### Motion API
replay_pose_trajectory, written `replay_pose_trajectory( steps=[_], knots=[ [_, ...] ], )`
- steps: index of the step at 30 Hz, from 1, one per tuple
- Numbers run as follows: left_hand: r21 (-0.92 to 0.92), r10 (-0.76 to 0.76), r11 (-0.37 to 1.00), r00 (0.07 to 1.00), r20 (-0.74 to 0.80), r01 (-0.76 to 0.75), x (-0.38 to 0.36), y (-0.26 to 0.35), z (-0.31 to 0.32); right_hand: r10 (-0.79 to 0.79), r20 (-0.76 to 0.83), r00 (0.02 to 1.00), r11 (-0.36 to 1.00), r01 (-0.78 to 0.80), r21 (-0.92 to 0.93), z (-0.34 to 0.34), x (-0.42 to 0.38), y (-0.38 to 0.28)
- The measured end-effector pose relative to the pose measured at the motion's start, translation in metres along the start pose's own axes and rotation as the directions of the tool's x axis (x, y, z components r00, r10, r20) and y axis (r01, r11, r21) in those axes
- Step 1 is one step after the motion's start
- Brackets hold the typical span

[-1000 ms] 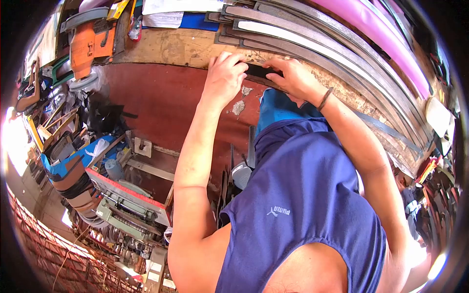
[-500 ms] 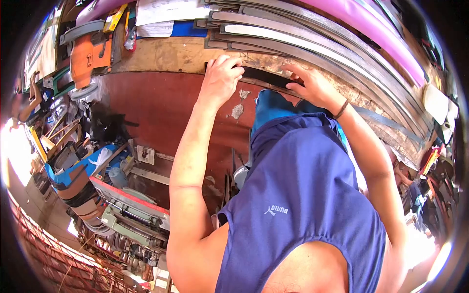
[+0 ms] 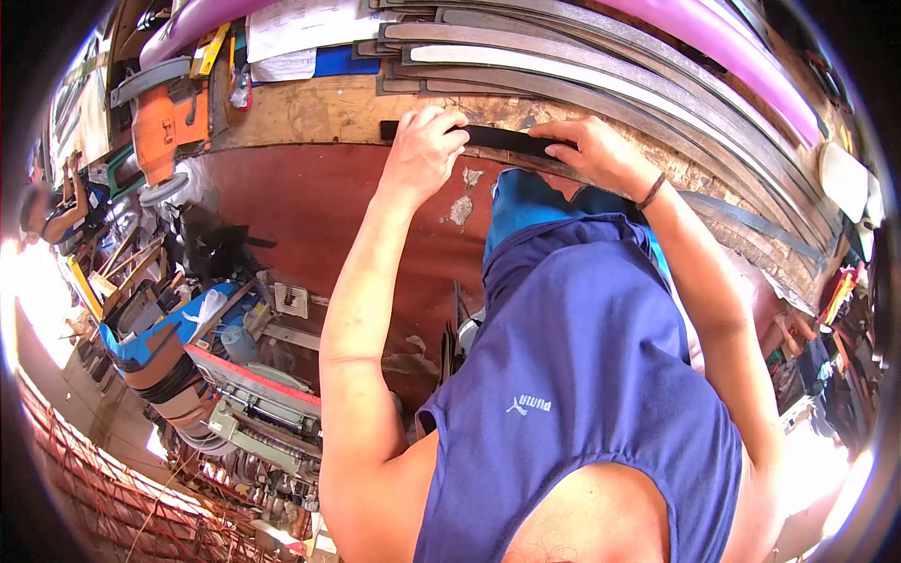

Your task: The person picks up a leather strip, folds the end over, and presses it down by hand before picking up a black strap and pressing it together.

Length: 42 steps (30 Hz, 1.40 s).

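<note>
A black strip (image 3: 507, 139) lies along the front edge of the wooden bench (image 3: 319, 108). My left hand (image 3: 427, 150) grips it near its left end, the fingers bent over it and a short end sticking out to the left. Around its right part my right hand (image 3: 591, 153) is closed, with thumb and fingers pinching the strip. Just beyond both hands, long grey-brown strips (image 3: 563, 61) lie stacked, a white one (image 3: 488, 61) among them.
An orange clamp-like tool (image 3: 160, 127), papers (image 3: 305, 28) and a pink roll (image 3: 760, 75) are on the bench. A green machine (image 3: 253, 436) stands lower left. Another person (image 3: 66, 211) is at the far left; another person's arm (image 3: 793, 333) shows at right.
My right hand has closed on the black strip, its fingers now nearer the thumb. The view has shifted slightly, and the person at far left shows more fully.
</note>
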<state>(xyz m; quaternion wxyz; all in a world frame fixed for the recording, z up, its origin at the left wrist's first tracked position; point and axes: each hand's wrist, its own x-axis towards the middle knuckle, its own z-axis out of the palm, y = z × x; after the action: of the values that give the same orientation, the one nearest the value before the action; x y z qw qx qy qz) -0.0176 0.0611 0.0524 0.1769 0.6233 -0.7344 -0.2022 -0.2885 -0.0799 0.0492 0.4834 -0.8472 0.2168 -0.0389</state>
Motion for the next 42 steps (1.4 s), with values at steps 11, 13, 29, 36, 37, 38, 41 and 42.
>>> replay_pose_trajectory(
  steps=[11, 13, 29, 36, 37, 38, 41, 42],
  knots=[
    [-0.034, 0.040, 0.999, 0.999, -0.026, -0.040, 0.003, 0.003, 0.008, 0.215, 0.157, 0.964, 0.974, -0.223, 0.036, -0.012, 0.003, -0.017],
    [-0.050, 0.035, 0.998, 0.999, -0.017, -0.036, 0.005, 0.007, 0.008, 0.191, 0.139, 0.972, 0.980, -0.196, 0.024, -0.012, 0.003, -0.019],
    [-0.102, 0.078, 0.992, 0.997, -0.029, -0.081, 0.018, 0.022, 0.027, 0.300, 0.202, 0.932, 0.947, -0.317, 0.055, -0.008, 0.004, -0.016],
    [-0.067, 0.052, 0.996, 0.998, -0.025, -0.054, 0.022, 0.013, 0.015, 0.300, 0.075, 0.951, 0.952, -0.303, 0.048, 0.002, 0.005, -0.022],
    [-0.069, 0.048, 0.996, 0.998, -0.032, -0.050, 0.021, 0.012, 0.014, 0.197, -0.007, 0.980, 0.980, -0.197, -0.009, 0.007, 0.005, -0.019],
    [-0.068, 0.026, 0.997, 0.998, -0.062, -0.031, 0.019, 0.011, 0.012, 0.245, 0.019, 0.969, 0.970, -0.245, 0.006, 0.006, 0.004, -0.019],
    [-0.066, -0.040, 0.997, 0.994, -0.102, 0.033, 0.010, 0.000, 0.008, 0.307, 0.064, 0.950, 0.950, -0.309, 0.033, -0.003, 0.009, -0.029],
    [-0.070, -0.069, 0.996, 0.990, -0.120, 0.061, 0.008, -0.001, 0.007, 0.278, 0.052, 0.959, 0.960, -0.280, 0.032, 0.001, 0.009, -0.021]
  ],
)
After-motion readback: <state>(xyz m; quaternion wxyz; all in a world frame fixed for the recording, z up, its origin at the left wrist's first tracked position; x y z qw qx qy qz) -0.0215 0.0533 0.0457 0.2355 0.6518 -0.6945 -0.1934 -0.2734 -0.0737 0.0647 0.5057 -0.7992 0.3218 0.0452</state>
